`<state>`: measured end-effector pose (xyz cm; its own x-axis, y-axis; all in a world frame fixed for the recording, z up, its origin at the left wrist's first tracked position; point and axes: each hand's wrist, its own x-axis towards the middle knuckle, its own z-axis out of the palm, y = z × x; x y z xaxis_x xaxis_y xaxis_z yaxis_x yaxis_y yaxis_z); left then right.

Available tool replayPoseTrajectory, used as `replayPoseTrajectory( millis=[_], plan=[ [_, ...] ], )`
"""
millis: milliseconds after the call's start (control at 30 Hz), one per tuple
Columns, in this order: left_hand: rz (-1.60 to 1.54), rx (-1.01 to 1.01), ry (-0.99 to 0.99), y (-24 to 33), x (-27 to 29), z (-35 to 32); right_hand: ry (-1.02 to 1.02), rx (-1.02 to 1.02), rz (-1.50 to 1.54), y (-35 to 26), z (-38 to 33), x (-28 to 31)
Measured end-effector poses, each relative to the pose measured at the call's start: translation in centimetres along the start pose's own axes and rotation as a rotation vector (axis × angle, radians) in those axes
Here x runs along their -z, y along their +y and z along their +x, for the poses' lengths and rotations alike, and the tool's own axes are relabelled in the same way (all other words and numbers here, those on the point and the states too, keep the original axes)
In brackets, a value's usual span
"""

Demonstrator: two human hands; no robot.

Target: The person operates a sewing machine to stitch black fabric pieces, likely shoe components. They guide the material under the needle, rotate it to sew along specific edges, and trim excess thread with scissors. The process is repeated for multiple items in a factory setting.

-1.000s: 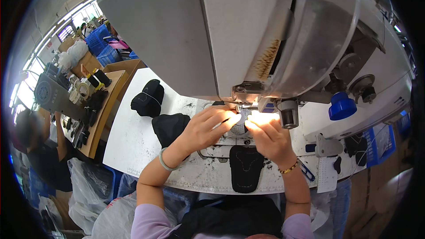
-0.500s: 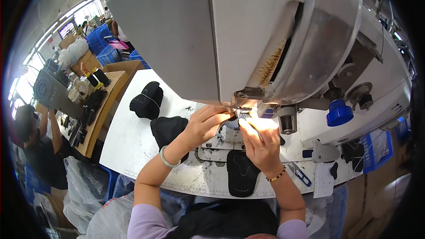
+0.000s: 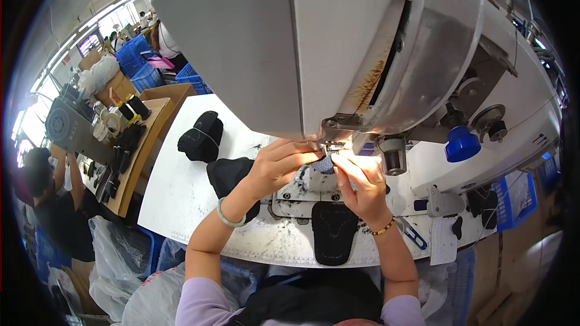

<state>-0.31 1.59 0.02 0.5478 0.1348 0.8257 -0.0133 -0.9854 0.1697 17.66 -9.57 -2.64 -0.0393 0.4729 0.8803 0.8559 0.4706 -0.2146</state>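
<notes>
Under the head of a large white sewing machine [image 3: 235, 42], my two hands meet at the lit needle area. My left hand [image 3: 273, 168] pinches the left side of a small blue-grey fabric piece [image 3: 323, 165]. From the other side my right hand [image 3: 364, 186] grips the same piece between thumb and fingers. The piece's far edge lies by the presser foot, partly hidden by my fingertips. A black cut fabric piece [image 3: 334, 235] with light stitched or marked lines lies flat below my hands. Behind my left wrist rest more black pieces [image 3: 226, 175].
A tied black bundle [image 3: 200, 137] sits on the white table [image 3: 163, 196]. Blue-handled thread snips [image 3: 415, 237] and a paper sheet [image 3: 443, 242] lie at right, near a blue basket [image 3: 516, 202]. At left, a person [image 3: 51, 205] works beside a wooden bench holding thread spools [image 3: 138, 106].
The fabric piece has turned slightly, and more of its blue-grey surface shows between my hands. My right hand has shifted a little, its fingers still closed. The view has moved slightly.
</notes>
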Motion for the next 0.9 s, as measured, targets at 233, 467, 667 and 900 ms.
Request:
replayPoseTrajectory(
  millis=[233, 467, 667, 900],
  plan=[
    [0.095, -0.090, -0.057, 1.2, 0.3, 0.5, 0.050, 0.087, -0.111, -0.5, -1.0, -0.4],
    [0.241, -0.063, -0.076, 2.9, 0.2, 0.6, 0.002, 0.037, -0.138, -0.5, -1.1, -0.2],
    [0.306, -0.045, -0.101, 3.9, 0.1, 0.8, -0.016, -0.009, -0.051, -0.4, -0.8, 0.2],
    [0.427, -0.078, -0.201, 5.2, 0.3, 1.2, -0.044, -0.035, -0.019, -0.5, -0.1, 0.5]
  ],
)
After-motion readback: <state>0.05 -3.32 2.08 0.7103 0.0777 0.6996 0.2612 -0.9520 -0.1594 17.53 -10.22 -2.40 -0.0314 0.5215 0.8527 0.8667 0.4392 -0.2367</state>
